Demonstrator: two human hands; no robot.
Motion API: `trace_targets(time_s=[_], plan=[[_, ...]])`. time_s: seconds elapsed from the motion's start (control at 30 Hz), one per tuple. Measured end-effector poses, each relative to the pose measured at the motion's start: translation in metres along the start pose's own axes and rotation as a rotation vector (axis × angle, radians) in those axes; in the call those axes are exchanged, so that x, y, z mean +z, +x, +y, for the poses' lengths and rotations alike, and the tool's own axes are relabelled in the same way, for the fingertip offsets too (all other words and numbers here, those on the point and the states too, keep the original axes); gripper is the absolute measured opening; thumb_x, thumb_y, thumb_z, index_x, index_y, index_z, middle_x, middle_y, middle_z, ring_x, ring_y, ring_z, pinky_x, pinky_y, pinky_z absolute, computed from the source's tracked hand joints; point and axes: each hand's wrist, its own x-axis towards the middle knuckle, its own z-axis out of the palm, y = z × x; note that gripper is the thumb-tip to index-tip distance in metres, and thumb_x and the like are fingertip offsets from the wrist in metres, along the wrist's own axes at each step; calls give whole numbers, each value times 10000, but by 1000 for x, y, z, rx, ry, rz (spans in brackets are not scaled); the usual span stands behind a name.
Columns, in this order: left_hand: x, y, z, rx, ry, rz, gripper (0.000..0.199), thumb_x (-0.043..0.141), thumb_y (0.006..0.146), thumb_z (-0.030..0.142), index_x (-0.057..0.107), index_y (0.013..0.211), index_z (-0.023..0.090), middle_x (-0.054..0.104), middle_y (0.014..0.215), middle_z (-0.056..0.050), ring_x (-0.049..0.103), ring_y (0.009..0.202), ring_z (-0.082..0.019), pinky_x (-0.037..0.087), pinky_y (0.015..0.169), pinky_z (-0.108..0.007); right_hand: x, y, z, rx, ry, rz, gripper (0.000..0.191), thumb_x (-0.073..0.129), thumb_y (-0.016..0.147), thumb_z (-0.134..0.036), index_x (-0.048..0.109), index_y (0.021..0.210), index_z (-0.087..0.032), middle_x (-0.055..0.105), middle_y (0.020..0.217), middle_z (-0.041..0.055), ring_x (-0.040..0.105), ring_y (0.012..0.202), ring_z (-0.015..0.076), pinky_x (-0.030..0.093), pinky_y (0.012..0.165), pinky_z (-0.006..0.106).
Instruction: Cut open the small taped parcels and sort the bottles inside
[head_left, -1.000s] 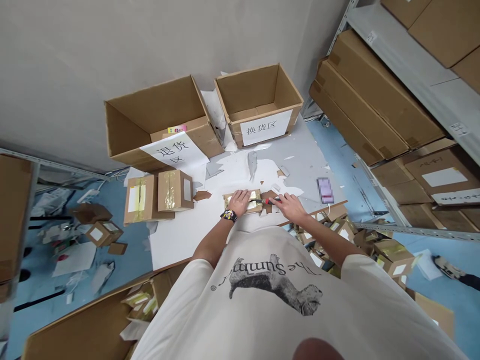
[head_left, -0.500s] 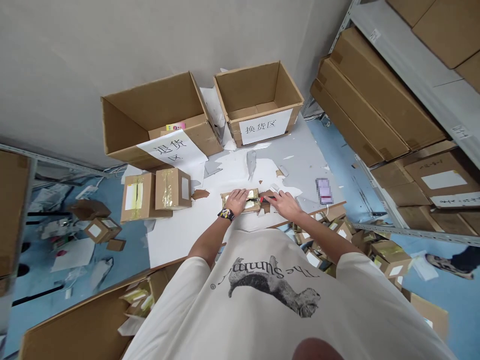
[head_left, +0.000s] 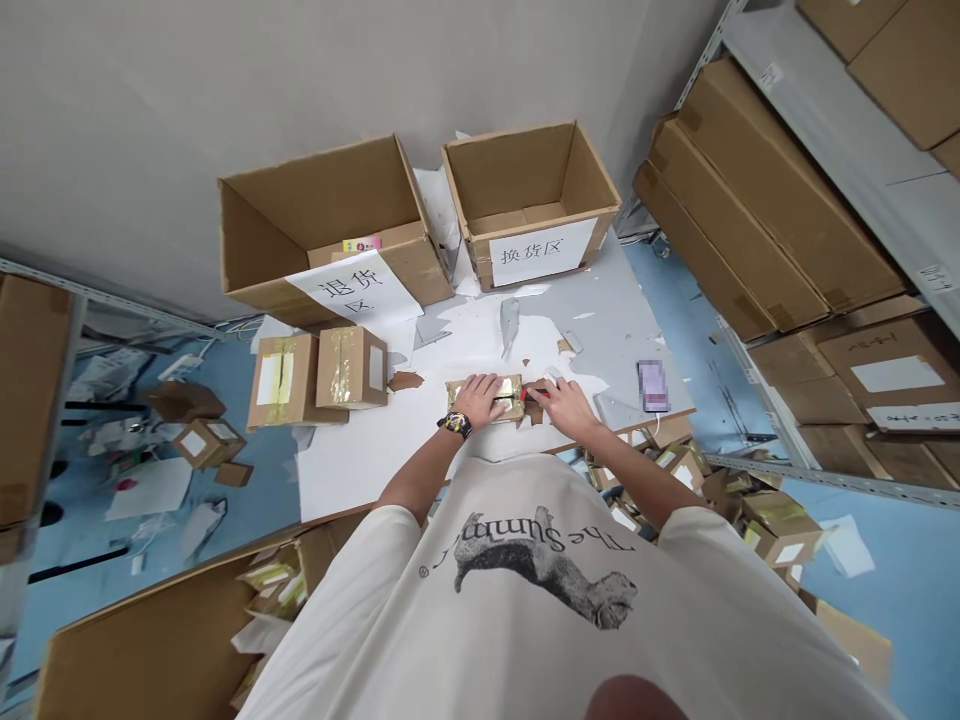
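Note:
A small cardboard parcel (head_left: 486, 398) wrapped in shiny yellowish tape lies on the white-covered table (head_left: 375, 470). My left hand (head_left: 478, 398) presses down on top of it and hides much of its surface. My right hand (head_left: 568, 408) grips a red-handled box cutter (head_left: 534, 395), whose metal blade reaches over the parcel's taped top. Torn brown cardboard scraps (head_left: 534, 412) lie beside the parcel's right end, under the cutter. A dark patterned watch (head_left: 455, 425) sits on my left wrist.
Two taped cartons (head_left: 315, 378) stand left on the table, below two open cardboard boxes (head_left: 525, 200) with printed paper signs. A pixelated phone (head_left: 653, 386) lies right. Small parcels (head_left: 675, 470) are heaped on the floor beyond the table edge; metal shelves of cartons stand right.
My right hand and the cutter have shifted left, further over the parcel. The whole view has drifted slightly, and a person's foot at the right edge has left the picture.

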Motion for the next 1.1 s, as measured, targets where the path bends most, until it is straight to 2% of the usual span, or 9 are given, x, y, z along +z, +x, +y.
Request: trace_targets(time_s=[0.07,0.2,0.4,0.63,0.83,1.0,1.1], plan=[[0,0,2,-16,-3,5,588,631,1064,439,664,1614,236,667,1592,-188,581,1478,-412,337,1346,-591,2,-5,4,9,-13,-15,692,545,1066,-138,516,1743,-276,651,1491,208,542,1263,380,390,996,465],[1,0,6,-48,-13,14,513,533,1117,376,681,1599,280,682,1576,-171,586,1466,-390,343,1327,-589,2,-15,9,35,-34,-31,700,494,1078,-121,497,1757,-292,651,1473,217,548,1238,384,390,991,476],[4,0,2,-49,-47,64,503,487,1133,342,692,1586,263,700,1568,-169,610,1444,-367,393,1294,-579,-9,6,-1,27,-59,-46,649,478,1107,-156,523,1740,-291,632,1500,209,534,1236,375,377,974,450],[8,2,-3,-21,-40,145,478,491,1140,363,740,1531,246,750,1510,-163,673,1369,-365,464,1221,-565,-12,-6,17,40,-83,-32,649,466,1123,-155,517,1747,-327,656,1431,199,519,1184,357,343,945,434],[7,5,-2,-64,-127,164,462,498,1137,399,775,1479,258,760,1499,-156,682,1370,-373,461,1208,-572,-13,15,12,-31,-78,1,648,499,1102,-142,551,1727,-309,646,1407,201,494,1186,359,328,956,443],[4,6,-1,-86,-183,172,444,497,1135,394,794,1438,261,786,1454,-144,701,1338,-359,465,1202,-563,-18,8,35,17,-86,27,701,497,1088,-140,524,1750,-370,642,1412,181,474,1169,360,319,1017,478],[2,6,2,-96,-199,189,457,467,1148,389,796,1431,245,801,1420,-150,711,1318,-353,460,1201,-558,-24,11,37,46,-76,44,703,481,1099,-139,517,1755,-389,640,1409,178,472,1181,367,312,1050,495]])
